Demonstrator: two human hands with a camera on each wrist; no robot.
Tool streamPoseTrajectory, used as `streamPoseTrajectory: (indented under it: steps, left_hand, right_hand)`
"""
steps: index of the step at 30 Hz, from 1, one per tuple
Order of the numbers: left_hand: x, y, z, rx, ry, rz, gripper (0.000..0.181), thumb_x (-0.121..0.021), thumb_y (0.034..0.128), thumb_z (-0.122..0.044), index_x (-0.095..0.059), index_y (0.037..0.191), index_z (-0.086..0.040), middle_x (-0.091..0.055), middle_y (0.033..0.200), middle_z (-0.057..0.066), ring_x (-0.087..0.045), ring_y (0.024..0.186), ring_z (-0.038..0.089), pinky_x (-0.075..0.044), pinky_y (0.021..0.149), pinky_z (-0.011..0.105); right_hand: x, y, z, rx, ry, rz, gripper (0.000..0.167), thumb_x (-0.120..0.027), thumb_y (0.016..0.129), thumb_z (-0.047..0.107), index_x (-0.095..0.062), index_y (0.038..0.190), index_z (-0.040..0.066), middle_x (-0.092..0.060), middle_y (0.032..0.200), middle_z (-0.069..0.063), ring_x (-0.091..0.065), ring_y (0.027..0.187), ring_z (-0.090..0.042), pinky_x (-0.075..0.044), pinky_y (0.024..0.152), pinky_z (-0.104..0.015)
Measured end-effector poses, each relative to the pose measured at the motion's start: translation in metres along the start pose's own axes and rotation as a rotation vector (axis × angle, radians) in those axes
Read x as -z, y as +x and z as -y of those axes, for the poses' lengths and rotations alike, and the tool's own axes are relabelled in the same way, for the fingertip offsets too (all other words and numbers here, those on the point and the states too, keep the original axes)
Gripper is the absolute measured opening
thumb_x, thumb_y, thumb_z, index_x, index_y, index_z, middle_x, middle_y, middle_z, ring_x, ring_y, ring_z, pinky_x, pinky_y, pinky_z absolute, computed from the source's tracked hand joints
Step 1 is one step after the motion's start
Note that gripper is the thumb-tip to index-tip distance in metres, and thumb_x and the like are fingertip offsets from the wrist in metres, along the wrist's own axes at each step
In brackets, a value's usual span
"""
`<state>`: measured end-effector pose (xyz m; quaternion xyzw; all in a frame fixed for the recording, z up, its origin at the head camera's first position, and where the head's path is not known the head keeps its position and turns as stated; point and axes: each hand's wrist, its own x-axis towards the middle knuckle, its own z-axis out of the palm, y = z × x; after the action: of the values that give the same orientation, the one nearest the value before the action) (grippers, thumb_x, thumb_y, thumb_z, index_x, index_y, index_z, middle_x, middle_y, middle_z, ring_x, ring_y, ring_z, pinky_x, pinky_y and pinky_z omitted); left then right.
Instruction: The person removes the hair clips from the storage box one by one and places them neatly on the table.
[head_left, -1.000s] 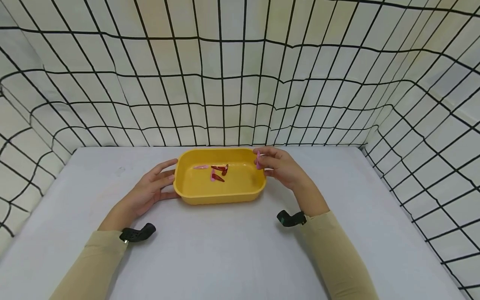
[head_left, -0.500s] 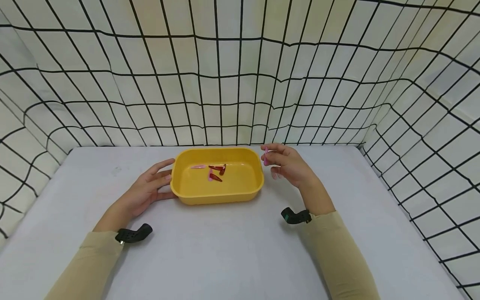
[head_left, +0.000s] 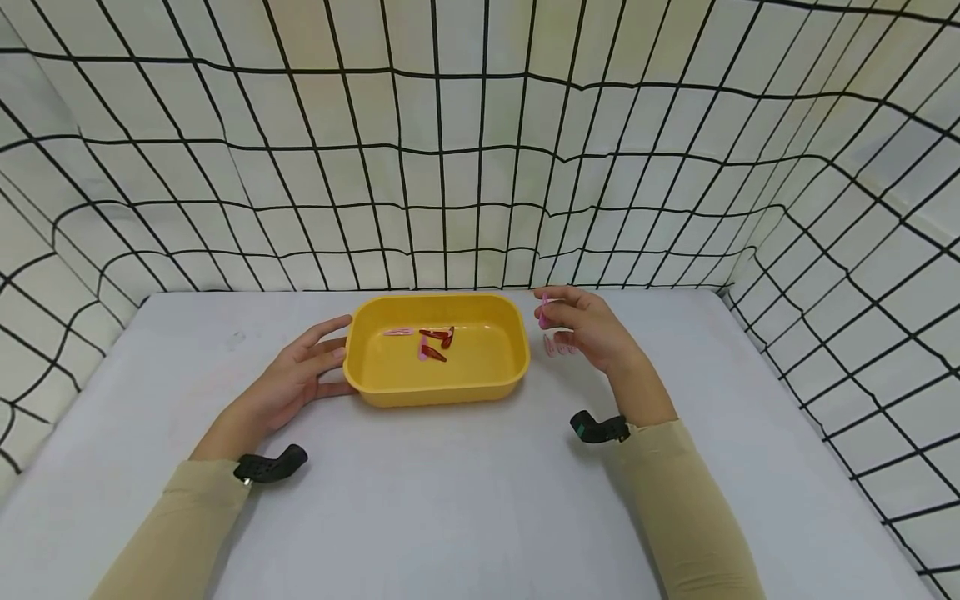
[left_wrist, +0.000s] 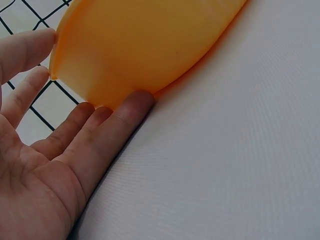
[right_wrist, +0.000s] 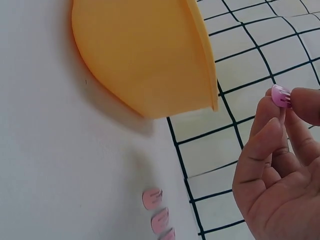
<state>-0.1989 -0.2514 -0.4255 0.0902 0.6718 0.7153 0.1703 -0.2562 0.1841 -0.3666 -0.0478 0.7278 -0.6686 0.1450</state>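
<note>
My left hand point(head_left: 300, 371) rests its straight fingers against the left end of a yellow tray point(head_left: 431, 397); in the left wrist view the fingertips point(left_wrist: 136, 102) touch its wall. Just right of the tray, my right hand point(head_left: 596, 333) pinches a pink hair clip point(right_wrist: 281, 96) between thumb and finger, held above the table. Inside the tray lie red snap hair clips point(head_left: 433, 353) and pink ones point(head_left: 399, 332), some overlapping. Below my right fingers, pale pink hair clips point(right_wrist: 152, 198) lie in a row on the white table, partly hidden by the hand in the head view.
A white-covered table point(head_left: 420, 500) spreads around the tray. Black grid netting point(head_left: 480, 150) rises along its back edge and both sides, with pale sheeting behind. Each wrist wears a black camera mount point(head_left: 272, 464).
My right hand has moved rightward from the tray's right rim with the pink hair clip, bringing the pale pink clips on the table into sight. The left hand stays at the tray.
</note>
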Motion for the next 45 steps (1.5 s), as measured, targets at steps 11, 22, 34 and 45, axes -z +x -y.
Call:
streamPoseTrajectory:
  steps: [11,22,34,45]
  left_hand:
    - [0.0,0.001,-0.002,-0.002,0.002,0.0,0.057,-0.051,0.1054,-0.02,-0.027,0.157,-0.024,-0.025,0.158,0.021,-0.063,0.119,0.016,-0.058,0.09,0.043]
    - [0.0,0.001,-0.003,-0.017,0.006,0.002,0.057,-0.051,0.1054,-0.02,-0.028,0.157,-0.023,-0.027,0.157,0.019,-0.063,0.118,0.016,-0.058,0.09,0.043]
    - [-0.002,0.001,-0.001,-0.011,0.007,0.002,0.057,-0.052,0.105,-0.022,-0.028,0.157,-0.023,-0.022,0.159,0.023,-0.063,0.119,0.016,-0.058,0.091,0.044]
    - [-0.001,0.0,0.0,0.0,-0.003,-0.007,0.058,-0.053,0.1048,-0.021,-0.028,0.157,-0.024,-0.023,0.159,0.022,-0.064,0.117,0.015,-0.058,0.089,0.044]
  right_hand:
    - [0.015,0.004,-0.007,-0.003,-0.093,-0.048,0.032,-0.06,0.1,0.022,-0.061,0.131,0.012,-0.066,0.107,-0.004,-0.061,0.096,-0.019,-0.054,0.077,-0.029]
    - [0.03,0.009,-0.016,-0.06,-0.161,-0.125,0.034,-0.059,0.1,0.022,-0.06,0.132,0.012,-0.064,0.124,-0.015,-0.06,0.101,-0.02,-0.055,0.089,-0.036]
    - [0.051,0.008,-0.032,-0.111,-0.212,-0.203,0.041,-0.06,0.098,0.019,-0.057,0.137,0.007,-0.064,0.119,-0.008,-0.062,0.096,-0.015,-0.053,0.077,-0.027]
    - [0.058,0.007,-0.04,-0.137,-0.265,-0.202,0.038,-0.061,0.098,0.019,-0.059,0.135,0.009,-0.067,0.114,-0.009,-0.064,0.091,-0.01,-0.049,0.077,-0.029]
